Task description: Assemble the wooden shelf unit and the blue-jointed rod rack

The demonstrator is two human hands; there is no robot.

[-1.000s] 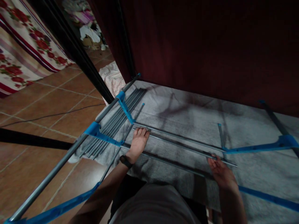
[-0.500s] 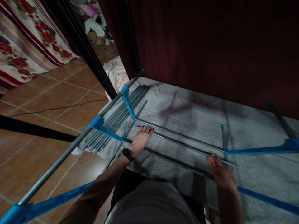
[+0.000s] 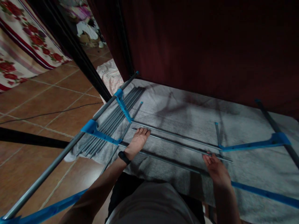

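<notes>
A loose grey metal tube (image 3: 174, 141) lies crosswise in front of me, with both hands on it. My left hand (image 3: 139, 138), a dark band on its wrist, is closed over the tube near its left end. Close to the other end, my right hand (image 3: 213, 165) grips it palm up, with the fingers curled round from below. Behind this tube runs a crossbar (image 3: 177, 134) joined to the frame, and a second crossbar (image 3: 168, 160) passes nearer my body. Blue plastic brackets (image 3: 123, 107) tie these bars to thicker side poles (image 3: 56, 161).
Several loose grey tubes (image 3: 112, 121) lie side by side at the left of the grey blanket (image 3: 187, 105). A dark red curtain (image 3: 198, 46) hangs behind. Black posts (image 3: 88, 68) and a cable (image 3: 51, 113) are over the tiled floor (image 3: 58, 90) at left.
The view has shifted slightly, so the scene sits a little further left. Both hands keep their hold on the loose tube, which stays between the two crossbars.
</notes>
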